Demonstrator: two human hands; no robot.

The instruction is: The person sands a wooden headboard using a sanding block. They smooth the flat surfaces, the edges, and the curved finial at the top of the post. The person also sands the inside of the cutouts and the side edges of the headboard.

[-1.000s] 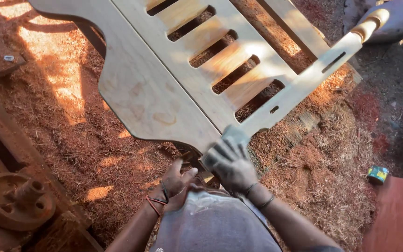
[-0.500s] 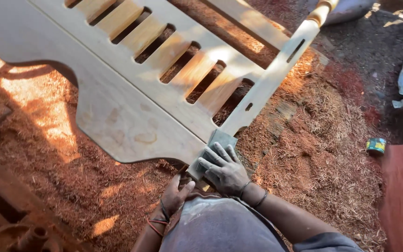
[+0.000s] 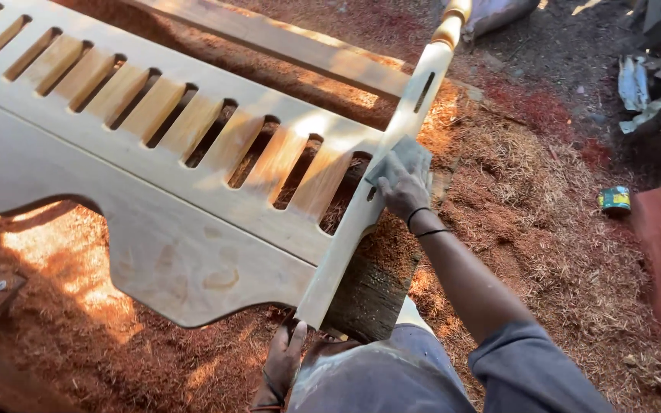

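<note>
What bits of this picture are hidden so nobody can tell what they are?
All in the head view:
- Left hand: its palm is hidden, so whether it grips the post's foot is unclear.
- Right hand: its palm side, under the grey sanding sheet, is hidden.
- Wooden headboard: cut off by the left and top edges.
- Small tin: too small to tell its contents.

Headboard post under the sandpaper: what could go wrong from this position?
1. The right hand presses a sandpaper sheet on the side post right beside an open slot; fingers could catch its edge.
2. Only the left hand steadies the post's lower end, so the headboard might shift on the loose sawdust.
</note>
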